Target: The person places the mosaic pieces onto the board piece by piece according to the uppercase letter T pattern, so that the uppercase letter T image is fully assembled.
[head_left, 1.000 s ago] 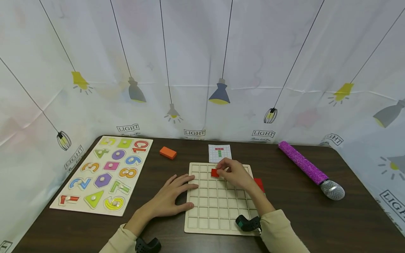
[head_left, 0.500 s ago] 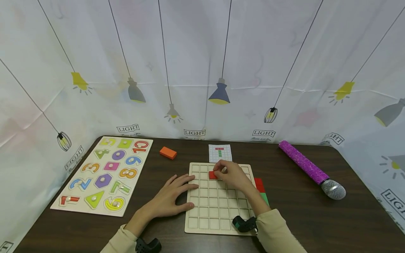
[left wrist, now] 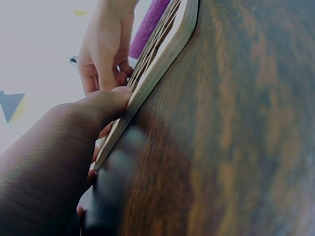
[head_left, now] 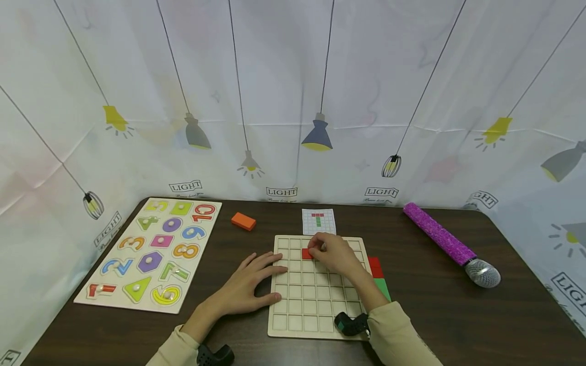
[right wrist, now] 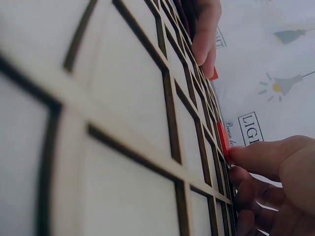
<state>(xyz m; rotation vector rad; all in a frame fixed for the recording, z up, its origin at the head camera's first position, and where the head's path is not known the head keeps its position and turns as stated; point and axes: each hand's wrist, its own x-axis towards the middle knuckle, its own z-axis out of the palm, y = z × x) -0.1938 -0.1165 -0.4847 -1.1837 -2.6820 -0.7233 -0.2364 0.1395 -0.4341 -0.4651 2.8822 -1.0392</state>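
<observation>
A pale wooden grid board (head_left: 295,323) lies on the dark table in the head view. My left hand (head_left: 247,287) rests along its left edge, fingers spread and fingertips on the rim; in the left wrist view the thumb (left wrist: 115,101) lies at the board's side. Near the board's top, my right hand (head_left: 338,254) has thumb and fingers curled at a red square tile (head_left: 306,253), which lies at a cell in the second row. The right wrist view shows the thumb tip against the red tile (right wrist: 223,139). The hand hides the tile's right part.
Behind the board lies a card (head_left: 327,226) printed with a red and green T. Red tiles (head_left: 375,268) and a green tile (head_left: 382,288) lie right of the board. An orange block (head_left: 243,221), a number puzzle (head_left: 151,241) and a purple microphone (head_left: 439,236) surround it.
My right hand has shifted slightly left and toward me with the red tile, then stayed there. More of the red and green tiles beside the board shows. My left hand has not moved.
</observation>
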